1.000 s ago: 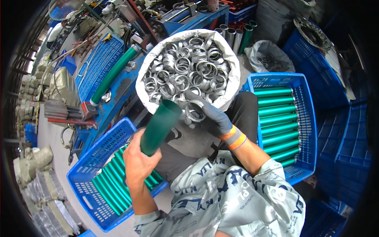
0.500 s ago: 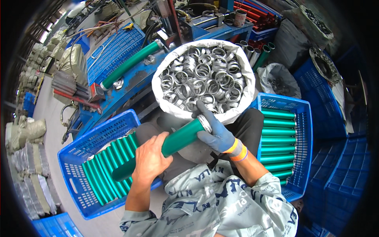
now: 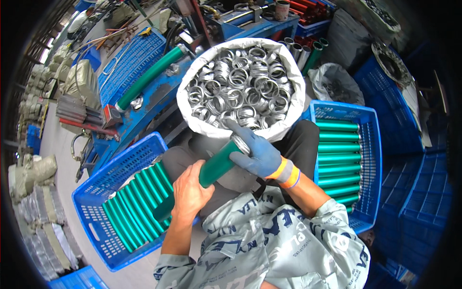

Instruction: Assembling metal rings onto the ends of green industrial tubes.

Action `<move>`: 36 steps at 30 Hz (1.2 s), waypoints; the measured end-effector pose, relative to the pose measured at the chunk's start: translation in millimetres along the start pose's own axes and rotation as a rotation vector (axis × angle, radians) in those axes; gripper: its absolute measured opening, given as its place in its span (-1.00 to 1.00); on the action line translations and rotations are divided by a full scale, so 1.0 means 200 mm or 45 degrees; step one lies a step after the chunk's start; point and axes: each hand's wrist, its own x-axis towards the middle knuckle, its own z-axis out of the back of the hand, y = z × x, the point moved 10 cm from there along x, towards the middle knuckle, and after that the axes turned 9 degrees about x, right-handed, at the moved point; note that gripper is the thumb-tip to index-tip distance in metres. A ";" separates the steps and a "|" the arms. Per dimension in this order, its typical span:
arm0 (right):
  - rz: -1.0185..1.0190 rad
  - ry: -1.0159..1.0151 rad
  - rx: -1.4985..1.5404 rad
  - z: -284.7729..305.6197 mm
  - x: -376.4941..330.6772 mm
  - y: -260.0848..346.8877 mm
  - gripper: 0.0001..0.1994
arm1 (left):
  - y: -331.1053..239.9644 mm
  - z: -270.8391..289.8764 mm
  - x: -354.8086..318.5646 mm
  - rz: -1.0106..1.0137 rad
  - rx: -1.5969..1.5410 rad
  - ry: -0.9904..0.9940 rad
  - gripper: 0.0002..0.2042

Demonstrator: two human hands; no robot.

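Note:
A green tube (image 3: 220, 165) slants across my lap, its far end up toward the right. My bare left hand (image 3: 189, 189) is wrapped round its middle. At the far end sits a silvery threaded metal ring (image 3: 241, 144), and my right hand (image 3: 260, 155), in a blue-grey glove, grips the ring there. Whether the ring is fully seated cannot be told, as the fingers cover part of it. Just beyond, a white sack (image 3: 185, 113) with a rolled rim holds a heap of similar metal rings (image 3: 239, 79).
Blue crates flank me: the left crate (image 3: 78, 195) and the right crate (image 3: 377, 166) each hold rows of green tubes. Ahead on the left, a blue machine bench (image 3: 159, 94) carries another green tube (image 3: 150, 79). A smaller white sack (image 3: 332, 77) stands beyond the right crate.
The tube and both hands have shifted slightly; the right hand has turned further over the ring at the tube's end. The whole view has moved a little.

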 end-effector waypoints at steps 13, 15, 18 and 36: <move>-0.014 0.228 0.746 -0.21 0.01 0.08 0.38 | -0.05 0.22 0.05 0.214 -1.100 -0.202 -0.39; 0.065 0.405 0.953 -0.46 -0.10 0.05 0.40 | -0.13 0.26 0.11 0.140 -1.514 -0.302 -0.31; -0.196 0.402 0.806 -0.57 -0.23 -0.06 0.19 | -0.12 0.38 0.19 -0.171 -1.697 -0.299 -0.19; -0.285 0.282 0.076 -0.38 -0.40 -0.11 -0.27 | 0.34 0.55 0.30 -0.272 -2.157 -0.468 -0.65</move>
